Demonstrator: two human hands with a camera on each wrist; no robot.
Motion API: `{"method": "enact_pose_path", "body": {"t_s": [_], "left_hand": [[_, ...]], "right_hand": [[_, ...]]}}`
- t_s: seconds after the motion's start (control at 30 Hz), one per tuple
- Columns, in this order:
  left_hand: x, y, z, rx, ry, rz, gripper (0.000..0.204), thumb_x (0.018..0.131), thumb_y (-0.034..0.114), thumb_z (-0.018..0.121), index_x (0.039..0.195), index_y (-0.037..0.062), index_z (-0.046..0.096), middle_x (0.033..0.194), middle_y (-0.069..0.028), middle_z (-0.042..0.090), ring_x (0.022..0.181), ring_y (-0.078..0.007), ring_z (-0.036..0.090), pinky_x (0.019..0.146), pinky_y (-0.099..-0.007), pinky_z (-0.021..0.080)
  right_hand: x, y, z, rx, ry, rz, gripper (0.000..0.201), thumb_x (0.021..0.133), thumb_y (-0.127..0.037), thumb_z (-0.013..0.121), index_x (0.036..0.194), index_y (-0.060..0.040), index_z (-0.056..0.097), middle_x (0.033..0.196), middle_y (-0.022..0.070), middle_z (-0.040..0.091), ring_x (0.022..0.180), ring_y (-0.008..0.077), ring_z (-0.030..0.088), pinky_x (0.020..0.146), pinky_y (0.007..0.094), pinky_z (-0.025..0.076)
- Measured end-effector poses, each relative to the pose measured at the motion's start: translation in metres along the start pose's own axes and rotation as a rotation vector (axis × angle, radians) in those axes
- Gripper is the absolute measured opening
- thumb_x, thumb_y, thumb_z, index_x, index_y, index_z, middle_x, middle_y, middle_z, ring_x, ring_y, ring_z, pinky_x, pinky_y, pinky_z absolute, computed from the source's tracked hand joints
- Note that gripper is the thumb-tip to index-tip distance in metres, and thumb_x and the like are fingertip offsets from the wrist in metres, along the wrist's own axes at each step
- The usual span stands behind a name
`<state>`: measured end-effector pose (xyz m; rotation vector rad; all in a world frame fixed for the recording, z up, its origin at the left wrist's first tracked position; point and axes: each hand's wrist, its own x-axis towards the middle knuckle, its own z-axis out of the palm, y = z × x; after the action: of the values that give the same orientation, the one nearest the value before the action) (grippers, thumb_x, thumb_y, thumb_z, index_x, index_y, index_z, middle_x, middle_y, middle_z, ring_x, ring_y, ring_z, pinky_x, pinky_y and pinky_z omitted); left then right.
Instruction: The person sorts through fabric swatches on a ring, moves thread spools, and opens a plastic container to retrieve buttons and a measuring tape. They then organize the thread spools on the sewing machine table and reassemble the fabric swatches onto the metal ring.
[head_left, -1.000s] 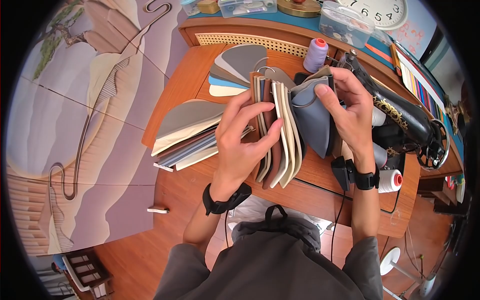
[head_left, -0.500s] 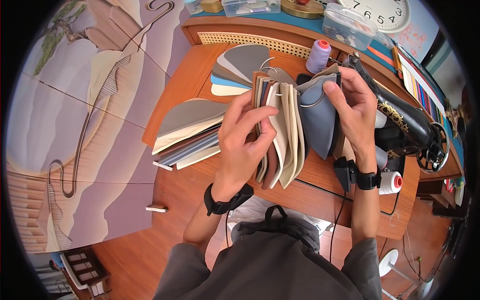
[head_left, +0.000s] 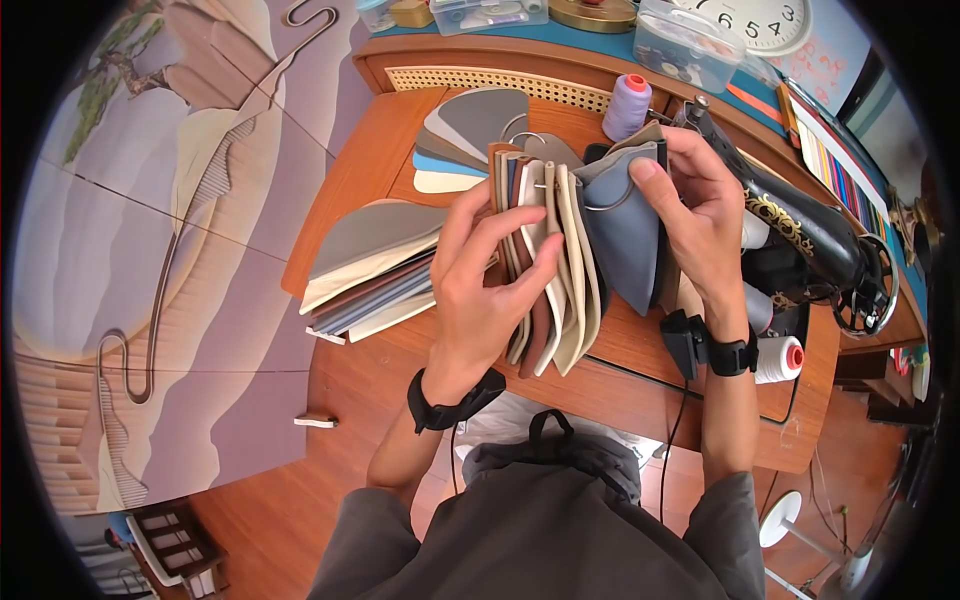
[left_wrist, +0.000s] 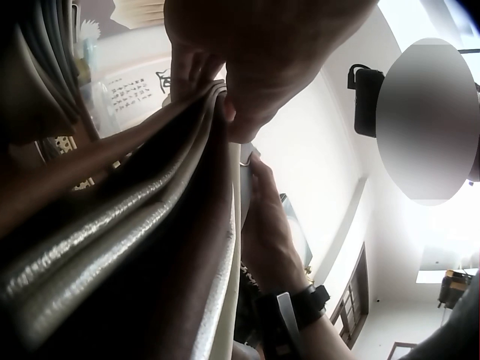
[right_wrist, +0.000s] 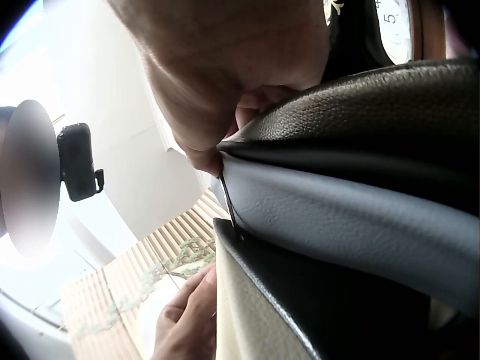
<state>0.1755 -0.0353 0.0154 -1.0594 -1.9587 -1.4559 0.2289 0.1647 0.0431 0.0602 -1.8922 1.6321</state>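
A ring-bound bundle of leather swatches is held up between both hands in the head view. My left hand (head_left: 478, 285) grips its left part, several brown and beige swatches (head_left: 573, 300), with index finger and thumb at the pale ones. My right hand (head_left: 703, 215) pinches the top of the blue-grey swatch (head_left: 625, 235) and darker ones behind it. A thin metal ring (right_wrist: 229, 206) passes through the swatches in the right wrist view. The brown swatch (left_wrist: 214, 225) and its neighbours hang fanned below my left fingers in the left wrist view.
Two more swatch fans, a grey-topped one (head_left: 370, 245) and a blue-and-grey one (head_left: 480, 130), lie on the wooden table (head_left: 350, 165). A black sewing machine (head_left: 790, 220) stands right. Thread spools, lilac (head_left: 627, 108) and white (head_left: 780, 360), stand nearby. Plastic boxes (head_left: 688, 45) line the back shelf.
In the bundle, a pale swatch has tipped left toward my left hand, and the gap between it and the other beige swatches has widened. My right hand keeps its pinch.
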Motion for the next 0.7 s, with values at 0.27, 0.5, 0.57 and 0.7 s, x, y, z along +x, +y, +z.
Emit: {"method": "enact_pose_path", "body": {"t_s": [0.27,0.5,0.57,0.7], "left_hand": [[-0.0029,-0.0016,0.0024,0.026,0.056,-0.008,0.027,0.077,-0.006,0.072,0.103,0.0032,0.068,0.115,-0.0144,0.059,0.096,-0.0284,0.065,0.079,-0.0347,0.052],[0.0014,0.0026,0.0027,0.051,-0.016,0.042,0.033,0.073,0.003,0.077,0.105,0.005,0.068,0.119,-0.0148,0.054,0.102,-0.0302,0.061,0.085,-0.0393,0.051],[0.0008,0.0023,0.0047,0.046,-0.016,0.029,0.035,0.072,0.004,0.078,0.106,0.0053,0.068,0.119,-0.0148,0.054,0.103,-0.0303,0.06,0.086,-0.0397,0.05],[-0.0046,0.0016,0.0083,-0.017,0.017,-0.077,0.032,0.076,0.0,0.073,0.107,0.0043,0.065,0.117,-0.0151,0.057,0.106,-0.0291,0.06,0.09,-0.0366,0.047]], "right_hand": [[0.0002,-0.0041,0.0007,-0.009,-0.019,0.0,0.028,0.09,-0.012,0.074,0.114,0.0,0.064,0.096,-0.0004,0.069,0.087,0.0052,0.062,0.074,0.0209,0.048],[0.0002,-0.002,0.0024,-0.006,-0.009,-0.013,0.027,0.09,-0.011,0.074,0.113,-0.0003,0.065,0.097,0.001,0.07,0.087,0.0059,0.063,0.074,0.0215,0.049],[0.0004,-0.0045,0.0031,0.014,-0.019,-0.014,0.027,0.09,-0.011,0.074,0.113,-0.0005,0.065,0.098,0.0017,0.07,0.088,0.0062,0.063,0.075,0.0218,0.049],[0.0007,-0.0043,0.0012,0.006,-0.023,-0.012,0.026,0.09,-0.011,0.073,0.113,-0.0006,0.065,0.099,0.0022,0.071,0.09,0.0064,0.063,0.075,0.0217,0.049]]}}
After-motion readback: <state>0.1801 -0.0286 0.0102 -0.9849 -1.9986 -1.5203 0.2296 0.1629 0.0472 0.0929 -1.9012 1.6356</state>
